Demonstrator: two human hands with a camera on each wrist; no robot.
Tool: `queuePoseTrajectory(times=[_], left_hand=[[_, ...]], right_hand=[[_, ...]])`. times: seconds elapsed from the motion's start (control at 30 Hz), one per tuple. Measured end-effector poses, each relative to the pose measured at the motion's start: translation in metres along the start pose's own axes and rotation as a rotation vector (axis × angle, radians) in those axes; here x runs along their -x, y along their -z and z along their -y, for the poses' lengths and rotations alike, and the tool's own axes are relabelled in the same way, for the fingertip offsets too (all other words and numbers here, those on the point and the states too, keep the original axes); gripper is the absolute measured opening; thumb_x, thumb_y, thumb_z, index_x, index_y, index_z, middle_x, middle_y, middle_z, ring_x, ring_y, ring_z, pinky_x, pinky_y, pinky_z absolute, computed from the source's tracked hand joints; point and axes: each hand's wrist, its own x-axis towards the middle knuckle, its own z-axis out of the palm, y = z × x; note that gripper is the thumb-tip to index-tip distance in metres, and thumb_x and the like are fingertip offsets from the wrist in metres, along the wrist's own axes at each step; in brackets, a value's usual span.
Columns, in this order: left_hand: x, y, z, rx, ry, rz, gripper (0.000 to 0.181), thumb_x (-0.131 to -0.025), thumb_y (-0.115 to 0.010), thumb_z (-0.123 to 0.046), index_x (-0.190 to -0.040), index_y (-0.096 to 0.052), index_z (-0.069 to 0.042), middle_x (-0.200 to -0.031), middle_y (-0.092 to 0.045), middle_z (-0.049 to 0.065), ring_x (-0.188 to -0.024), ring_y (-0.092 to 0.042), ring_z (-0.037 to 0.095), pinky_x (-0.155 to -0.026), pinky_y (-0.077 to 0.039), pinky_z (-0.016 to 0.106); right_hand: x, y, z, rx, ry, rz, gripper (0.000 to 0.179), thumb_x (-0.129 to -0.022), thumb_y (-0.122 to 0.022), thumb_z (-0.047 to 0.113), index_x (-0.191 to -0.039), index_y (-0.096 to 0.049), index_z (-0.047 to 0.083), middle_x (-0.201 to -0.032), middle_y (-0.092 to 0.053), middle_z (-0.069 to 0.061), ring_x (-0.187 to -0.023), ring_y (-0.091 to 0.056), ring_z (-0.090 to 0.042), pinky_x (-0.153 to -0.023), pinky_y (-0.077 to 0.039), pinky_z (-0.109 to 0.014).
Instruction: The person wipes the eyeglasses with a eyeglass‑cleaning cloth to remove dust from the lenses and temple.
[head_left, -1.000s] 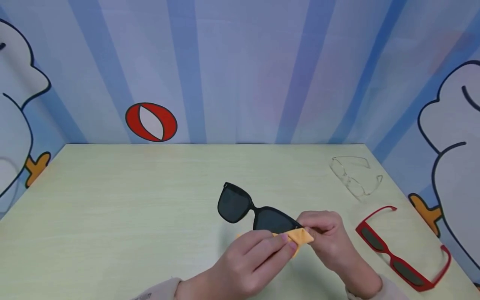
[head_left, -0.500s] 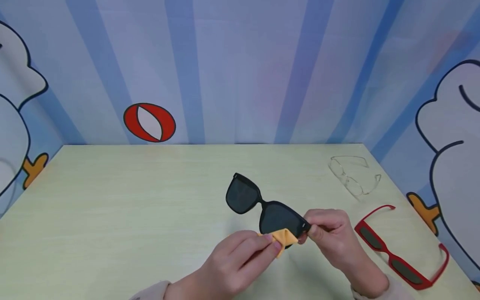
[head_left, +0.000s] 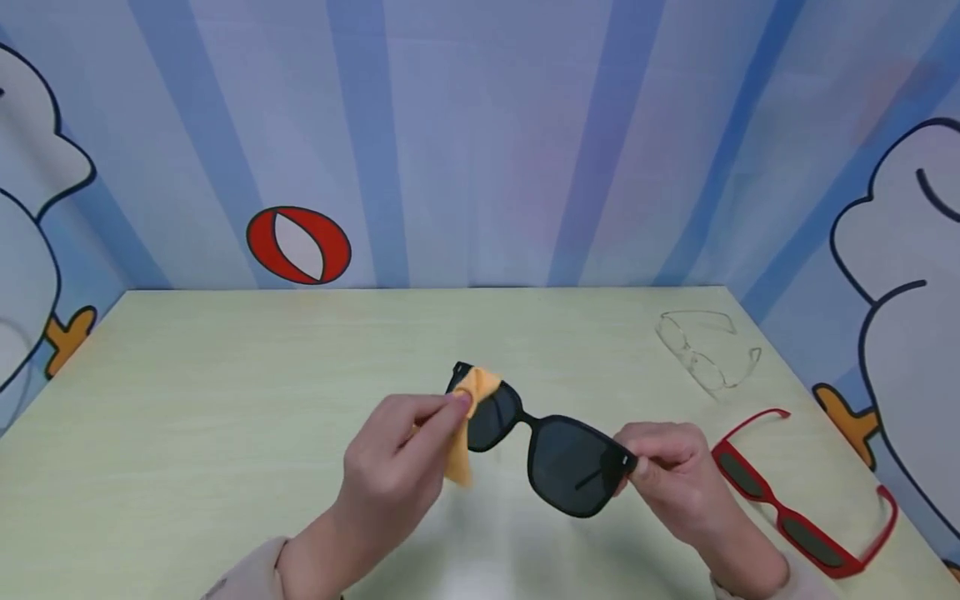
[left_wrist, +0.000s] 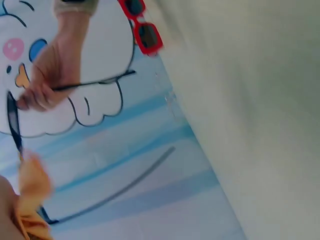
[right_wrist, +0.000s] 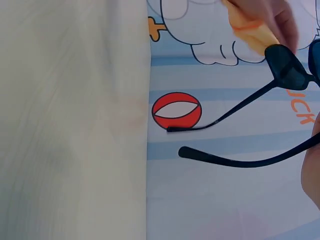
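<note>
Black sunglasses (head_left: 572, 467) with dark lenses are held up above the table, tilted, their temples unfolded in the right wrist view. My right hand (head_left: 678, 483) pinches them at the hinge corner of the right-hand lens. My left hand (head_left: 397, 467) pinches an orange cloth (head_left: 459, 454) between thumb and fingers, at the outer part of the left-hand lens. The cloth covers part of that lens, and one end of it hangs down. In the left wrist view the cloth (left_wrist: 34, 182) is blurred in front of the frame.
Red-framed sunglasses (head_left: 813, 542) lie unfolded on the table (head_left: 225, 433) at the right. Behind them, thin-rimmed clear glasses (head_left: 693, 354) lie near the table's right edge. A striped blue cloth backdrop (head_left: 480, 150) with cartoon figures stands behind and at both sides.
My left hand has carried the cloth from the lower part of the right-hand lens up and left to the left-hand lens. The right hand still holds the sunglasses, shifted slightly to the right.
</note>
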Motion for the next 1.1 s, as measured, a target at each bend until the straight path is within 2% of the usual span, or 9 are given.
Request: queuePoseTrajectory(times=[0.07,0.17,0.4,0.6,0.73,0.83,0.97,1.1], left_hand=[[0.002,0.001,0.006,-0.032,0.076,0.065,0.022,-0.095,-0.053,-0.011,-0.099,-0.070,0.002,-0.083,-0.060,0.011,-0.069,-0.057,0.022,-0.060,-0.054,0.027],[0.005,0.002,0.011,-0.038,0.142,0.114,0.021,-0.094,-0.054,-0.012,-0.100,-0.069,0.001,-0.084,-0.058,0.011,-0.070,-0.056,0.022,-0.060,-0.053,0.029],[0.005,-0.003,0.013,0.004,0.144,0.154,0.022,-0.095,-0.052,-0.012,-0.101,-0.068,0.001,-0.087,-0.056,0.011,-0.076,-0.054,0.023,-0.062,-0.053,0.029],[0.001,-0.010,0.005,0.057,0.102,0.125,0.014,-0.089,-0.062,-0.005,-0.100,-0.069,0.001,-0.093,-0.060,0.011,-0.083,-0.057,0.024,-0.073,-0.055,0.030],[-0.003,-0.016,-0.003,0.099,0.045,0.082,0.014,-0.087,-0.064,-0.004,-0.098,-0.069,0.001,-0.095,-0.062,0.011,-0.083,-0.059,0.023,-0.076,-0.055,0.029],[-0.005,-0.018,-0.008,0.112,0.012,0.074,0.015,-0.085,-0.067,-0.003,-0.098,-0.069,0.001,-0.095,-0.064,0.010,-0.082,-0.060,0.022,-0.076,-0.054,0.027],[-0.003,-0.018,-0.011,0.109,-0.019,0.096,0.016,-0.084,-0.067,-0.002,-0.099,-0.069,0.002,-0.095,-0.064,0.010,-0.080,-0.061,0.021,-0.076,-0.054,0.026],[-0.001,-0.015,-0.009,0.060,-0.100,0.133,0.015,-0.090,-0.061,-0.006,-0.101,-0.068,0.002,-0.094,-0.063,0.010,-0.079,-0.060,0.020,-0.074,-0.055,0.025]], right_hand=[[0.000,0.000,-0.001,-0.005,0.020,0.024,0.021,-0.093,-0.048,-0.003,-0.100,-0.068,-0.003,-0.092,-0.067,-0.007,-0.080,-0.058,-0.019,-0.065,-0.048,-0.031],[-0.002,-0.001,-0.001,-0.004,0.044,0.049,0.021,-0.093,-0.048,-0.003,-0.101,-0.068,-0.004,-0.092,-0.067,-0.007,-0.078,-0.056,-0.021,-0.063,-0.047,-0.032],[-0.005,-0.002,-0.001,-0.015,0.070,0.067,0.021,-0.094,-0.049,-0.002,-0.103,-0.067,-0.004,-0.089,-0.065,-0.009,-0.072,-0.051,-0.025,-0.061,-0.046,-0.033],[-0.006,-0.004,-0.001,-0.016,0.072,0.071,0.021,-0.093,-0.049,-0.001,-0.104,-0.067,-0.004,-0.086,-0.063,-0.011,-0.071,-0.050,-0.026,-0.058,-0.044,-0.035],[-0.007,-0.005,0.000,-0.009,0.062,0.063,0.020,-0.093,-0.050,0.000,-0.103,-0.067,-0.004,-0.085,-0.062,-0.011,-0.071,-0.050,-0.025,-0.058,-0.045,-0.034],[-0.007,-0.006,0.000,-0.006,0.065,0.053,0.020,-0.093,-0.049,0.000,-0.102,-0.067,-0.004,-0.085,-0.063,-0.010,-0.072,-0.051,-0.025,-0.059,-0.046,-0.033],[-0.006,-0.006,0.000,-0.006,0.074,0.030,0.020,-0.093,-0.049,0.000,-0.100,-0.068,-0.003,-0.088,-0.066,-0.007,-0.074,-0.055,-0.021,-0.062,-0.047,-0.031],[-0.005,-0.004,0.000,-0.024,0.080,0.021,0.021,-0.093,-0.049,0.000,-0.102,-0.068,-0.004,-0.092,-0.067,-0.005,-0.078,-0.058,-0.018,-0.066,-0.049,-0.029]])
